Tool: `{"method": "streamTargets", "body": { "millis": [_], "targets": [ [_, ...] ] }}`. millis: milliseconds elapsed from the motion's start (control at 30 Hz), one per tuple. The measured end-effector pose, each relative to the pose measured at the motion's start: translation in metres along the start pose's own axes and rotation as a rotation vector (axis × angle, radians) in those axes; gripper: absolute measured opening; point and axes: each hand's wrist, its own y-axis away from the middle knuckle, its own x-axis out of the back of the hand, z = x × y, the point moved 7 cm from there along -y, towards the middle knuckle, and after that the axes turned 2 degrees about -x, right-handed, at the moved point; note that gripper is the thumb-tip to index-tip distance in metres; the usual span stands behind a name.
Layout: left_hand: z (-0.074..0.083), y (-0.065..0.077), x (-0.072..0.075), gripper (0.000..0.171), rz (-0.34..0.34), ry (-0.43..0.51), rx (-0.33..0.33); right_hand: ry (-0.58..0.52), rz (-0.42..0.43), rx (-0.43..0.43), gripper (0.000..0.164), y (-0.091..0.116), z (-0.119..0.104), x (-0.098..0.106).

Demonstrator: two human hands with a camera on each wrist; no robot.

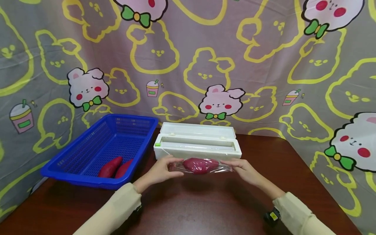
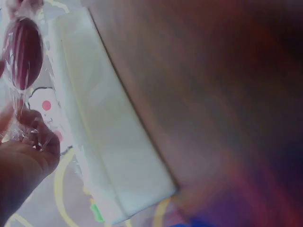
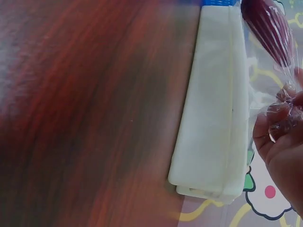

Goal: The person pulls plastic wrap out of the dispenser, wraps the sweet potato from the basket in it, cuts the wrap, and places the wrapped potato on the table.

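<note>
A purple-red sweet potato (image 1: 201, 165) wrapped in clear plastic film hangs between my two hands, above the table's middle. My left hand (image 1: 164, 168) pinches the gathered film at one end, and my right hand (image 1: 246, 170) grips the bunched film at the other. In the left wrist view the wrapped sweet potato (image 2: 22, 53) and the twisted film near my left hand (image 2: 29, 158) show clearly. The right wrist view has my right hand (image 3: 286, 142) with film crumpled between its fingers. Just behind stands a white cling film box (image 1: 197, 152), its lid up and a roll inside.
To the left is a blue plastic basket (image 1: 85, 178) with two sweet potatoes (image 1: 110, 167) in its near corner. Everything stands on a dark brown wooden table (image 1: 199, 212). A cartoon-patterned cloth (image 1: 188, 42) hangs behind and along both sides.
</note>
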Motion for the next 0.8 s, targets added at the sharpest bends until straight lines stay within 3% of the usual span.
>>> {"method": "streamTargets", "body": {
  "millis": [67, 133, 333, 467, 533, 633, 800],
  "targets": [
    [0.005, -0.002, 0.001, 0.045, 0.004, -0.107, -0.075, -0.037, -0.008, -0.035, 0.033, -0.001, 0.002, 0.001],
    [0.008, -0.003, 0.001, 0.044, 0.007, -0.165, -0.110, -0.050, -0.007, -0.062, 0.031, -0.002, 0.004, 0.001],
    [0.009, -0.008, 0.004, 0.025, 0.036, -0.252, -0.114, 0.011, -0.009, 0.008, 0.038, -0.008, -0.007, -0.001],
    [0.009, -0.014, 0.009, 0.020, 0.066, -0.311, -0.140, 0.038, 0.034, 0.043, 0.027, -0.012, -0.022, -0.001],
    [0.008, -0.017, 0.010, 0.018, 0.068, -0.306, -0.157, 0.082, 0.069, 0.058, 0.022, -0.014, -0.028, 0.000],
    [0.005, -0.021, 0.010, 0.016, 0.031, -0.226, -0.182, 0.124, 0.113, 0.086, 0.016, -0.018, -0.033, 0.000],
    [0.005, -0.020, 0.005, 0.016, -0.079, -0.115, -0.209, 0.068, 0.106, 0.096, 0.013, -0.024, -0.032, -0.002]
  ]
}}
